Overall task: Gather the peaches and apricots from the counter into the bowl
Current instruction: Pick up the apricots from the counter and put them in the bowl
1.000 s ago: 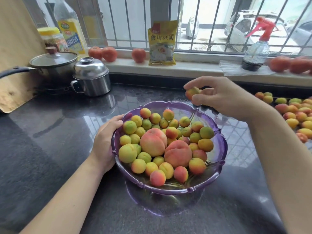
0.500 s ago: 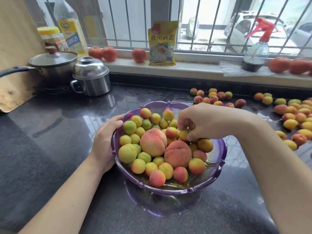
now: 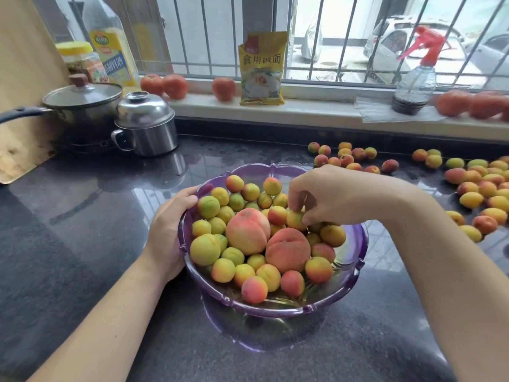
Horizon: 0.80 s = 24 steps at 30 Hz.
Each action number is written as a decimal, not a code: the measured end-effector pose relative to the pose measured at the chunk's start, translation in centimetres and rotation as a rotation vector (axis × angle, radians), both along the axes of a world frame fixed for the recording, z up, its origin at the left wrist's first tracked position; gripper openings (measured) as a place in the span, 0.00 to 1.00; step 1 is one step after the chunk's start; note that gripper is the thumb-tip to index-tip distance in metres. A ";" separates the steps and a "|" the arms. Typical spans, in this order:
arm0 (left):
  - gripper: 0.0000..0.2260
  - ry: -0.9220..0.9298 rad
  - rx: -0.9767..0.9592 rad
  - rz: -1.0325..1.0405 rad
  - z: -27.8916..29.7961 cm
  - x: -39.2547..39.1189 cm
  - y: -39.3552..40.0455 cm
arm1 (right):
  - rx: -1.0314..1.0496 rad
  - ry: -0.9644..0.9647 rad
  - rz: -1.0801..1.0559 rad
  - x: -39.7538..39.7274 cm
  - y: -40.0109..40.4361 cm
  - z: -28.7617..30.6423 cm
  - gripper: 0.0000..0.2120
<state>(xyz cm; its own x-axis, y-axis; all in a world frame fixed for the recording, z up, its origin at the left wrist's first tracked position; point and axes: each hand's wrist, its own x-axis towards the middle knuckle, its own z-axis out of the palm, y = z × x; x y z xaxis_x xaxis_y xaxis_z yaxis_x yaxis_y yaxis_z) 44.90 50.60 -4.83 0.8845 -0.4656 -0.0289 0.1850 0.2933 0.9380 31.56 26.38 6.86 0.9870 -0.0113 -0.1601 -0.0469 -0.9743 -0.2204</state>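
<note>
From the head camera, your left hand (image 3: 168, 232) gripped the left rim of the purple bowl (image 3: 341, 288), fingers curled over its edge and the palm against the outer wall. The bowl stood on the dark counter (image 3: 91, 224) straight in front of you, heaped with small apricots (image 3: 205, 249) in yellow, green and red. Two large peaches (image 3: 248, 231) lay side by side on top, touching each other near the middle of the pile.

Your right hand (image 3: 330, 198) reached over the far right part of the bowl, fingers bent downward with the tips touching one apricot (image 3: 294, 220) just behind the right-hand peach. Whether you pinched that fruit or only touched it, the view did not settle.

More loose apricots (image 3: 347, 159) lay on the counter behind the bowl, near the back edge, and a larger scatter (image 3: 479, 188) spread along the right side, well apart from the bowl.

On the left a lidded saucepan (image 3: 82, 103) stood next to a steel pot (image 3: 146, 125), with an oil bottle (image 3: 113, 48) and a yellow-capped jar (image 3: 80, 62) behind them. On the windowsill (image 3: 316, 108) sat several tomatoes (image 3: 175, 86), a yellow packet (image 3: 261, 68) and a spray bottle (image 3: 416, 81) with a red trigger.
</note>
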 end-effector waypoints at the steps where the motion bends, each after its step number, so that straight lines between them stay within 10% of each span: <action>1: 0.18 -0.002 -0.003 0.000 0.1 -0.1 0.0 | 0.025 0.009 -0.001 0.0 -0.3 0.2 0.11; 11: 0.20 0.004 0.002 0.012 0.0 0.1 0.0 | 0.340 -0.756 -0.786 1.0 -12.3 -5.4 0.11; 24: 0.17 0.002 -0.016 0.027 -0.3 0.0 -0.1 | -0.011 -0.448 -0.835 1.8 -14.0 -10.8 0.23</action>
<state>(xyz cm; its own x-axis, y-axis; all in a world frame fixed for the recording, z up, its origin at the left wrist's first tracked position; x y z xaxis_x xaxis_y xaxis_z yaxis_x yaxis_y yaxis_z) 44.93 50.51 -5.12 0.8968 -0.4419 -0.0228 0.1782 0.3135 0.9327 33.38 12.34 -3.99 0.6288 -0.7411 0.2356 -0.6432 -0.6659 -0.3780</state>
